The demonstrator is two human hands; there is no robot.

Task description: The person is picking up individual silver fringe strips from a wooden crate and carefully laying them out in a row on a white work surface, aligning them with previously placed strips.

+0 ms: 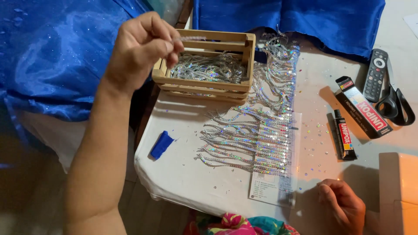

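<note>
My left hand [141, 45] is raised over the left end of a small wooden crate [204, 85], pinching a short silver sequin strand [191, 38] between thumb and fingers. The crate holds a pile of cut silver strands [209, 69]. A silver holographic sequin fringe [257, 139] lies spread on the white table, running from behind the crate down to a clear backing sheet [272, 189]. My right hand [342, 206] rests on the table near the front edge, fingers curled, holding nothing visible.
Blue satin fabric [52, 56] drapes at the left and along the back. A small blue fabric scrap [161, 145] lies left of the fringe. At right are a glue tube [345, 140], its box [361, 108], black scissors [396, 106], a remote control [375, 75] and loose sequins.
</note>
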